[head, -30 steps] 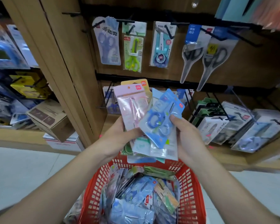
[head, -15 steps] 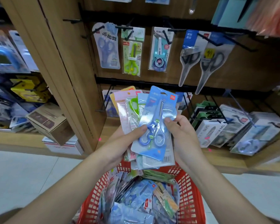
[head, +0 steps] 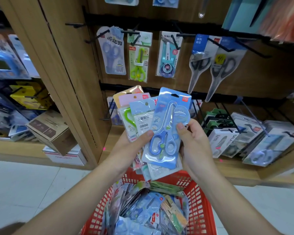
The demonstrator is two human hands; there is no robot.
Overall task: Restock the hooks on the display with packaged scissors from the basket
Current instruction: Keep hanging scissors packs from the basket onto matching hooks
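The left grip [head: 131, 150] holds a fanned stack of scissor packs [head: 137, 116] above the red basket [head: 199, 197], its thumb pressed on the front of the stack. The right grip [head: 196, 146] pinches the right edge of the blue scissors pack [head: 166, 131], which lies tilted on top of the fan, with the thumb on the pack's face. Loose packs [head: 148, 211] fill the basket below, and the display hooks [head: 131, 33] ahead carry hanging scissors, well apart from both hands.
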